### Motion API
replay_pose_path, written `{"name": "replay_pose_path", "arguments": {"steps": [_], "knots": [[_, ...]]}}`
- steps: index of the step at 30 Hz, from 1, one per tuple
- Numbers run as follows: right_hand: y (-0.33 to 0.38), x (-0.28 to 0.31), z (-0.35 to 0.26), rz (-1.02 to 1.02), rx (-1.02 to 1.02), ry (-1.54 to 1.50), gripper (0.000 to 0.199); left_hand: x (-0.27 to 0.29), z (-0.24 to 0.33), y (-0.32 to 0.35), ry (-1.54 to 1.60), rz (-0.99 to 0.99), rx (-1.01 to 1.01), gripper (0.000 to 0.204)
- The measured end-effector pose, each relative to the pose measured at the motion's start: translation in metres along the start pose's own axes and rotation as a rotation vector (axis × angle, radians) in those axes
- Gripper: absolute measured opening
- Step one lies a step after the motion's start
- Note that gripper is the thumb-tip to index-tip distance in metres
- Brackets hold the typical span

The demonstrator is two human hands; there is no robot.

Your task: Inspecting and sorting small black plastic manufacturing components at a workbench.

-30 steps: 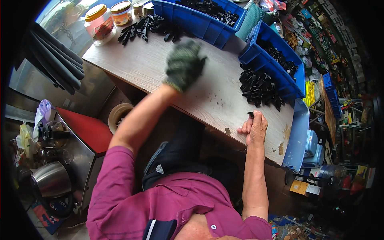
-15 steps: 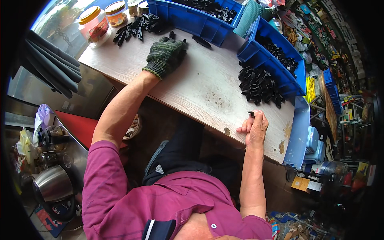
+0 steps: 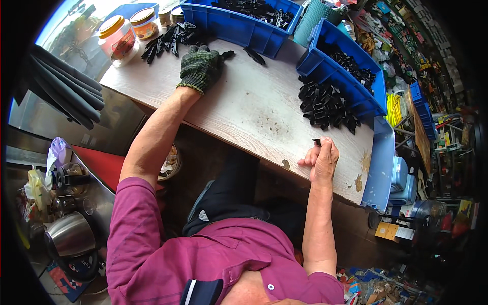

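Note:
My left hand [image 3: 200, 69], in a dark green knitted glove, rests on the table with its fingers curled. A small black plastic piece [image 3: 227, 54] sticks out at the right side of its fingers; the grip itself is partly hidden. Just left of the glove lies a heap of long black plastic pieces [image 3: 168, 40]. My bare right hand [image 3: 323, 160] is closed over the front right of the table, pinching a small black plastic clip [image 3: 316, 142] between thumb and forefinger. Beyond it is a pile of short black clips [image 3: 328, 105].
Two blue bins [image 3: 239, 25] [image 3: 338, 76] with black parts stand along the far and right sides of the pale table [image 3: 254, 101]. Another long black piece [image 3: 254, 56] lies by the far bin. Lidded jars [image 3: 117, 40] stand far left; a light-blue tray [image 3: 380, 162] adjoins the right edge.
My gloved left hand has shifted slightly left and turned a little, so the black piece beside its fingers shows more. My right hand keeps its pinch on the clip.

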State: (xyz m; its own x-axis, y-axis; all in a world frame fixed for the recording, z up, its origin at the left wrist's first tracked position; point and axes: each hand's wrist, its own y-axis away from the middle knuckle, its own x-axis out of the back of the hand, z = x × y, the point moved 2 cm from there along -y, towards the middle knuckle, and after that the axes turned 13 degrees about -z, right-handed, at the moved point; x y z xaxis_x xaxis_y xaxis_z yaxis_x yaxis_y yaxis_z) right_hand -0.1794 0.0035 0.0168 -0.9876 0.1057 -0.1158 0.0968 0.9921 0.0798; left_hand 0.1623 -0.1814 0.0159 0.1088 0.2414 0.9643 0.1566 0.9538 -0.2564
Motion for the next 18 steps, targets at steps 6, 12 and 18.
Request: {"name": "replay_pose_path", "arguments": {"steps": [6,12,18], "knots": [[-0.002,0.000,-0.001,0.020,-0.007,-0.020,0.030,0.011,0.036,0.022,0.063,-0.021,-0.129,0.023],[-0.005,-0.001,0.000,0.062,-0.040,-0.036,0.036,0.016,0.060,0.028,0.289,-0.072,-0.259,0.019],[-0.004,-0.001,0.001,0.101,-0.031,-0.009,0.037,0.019,0.068,0.011,0.091,-0.150,-0.314,0.017]]}}
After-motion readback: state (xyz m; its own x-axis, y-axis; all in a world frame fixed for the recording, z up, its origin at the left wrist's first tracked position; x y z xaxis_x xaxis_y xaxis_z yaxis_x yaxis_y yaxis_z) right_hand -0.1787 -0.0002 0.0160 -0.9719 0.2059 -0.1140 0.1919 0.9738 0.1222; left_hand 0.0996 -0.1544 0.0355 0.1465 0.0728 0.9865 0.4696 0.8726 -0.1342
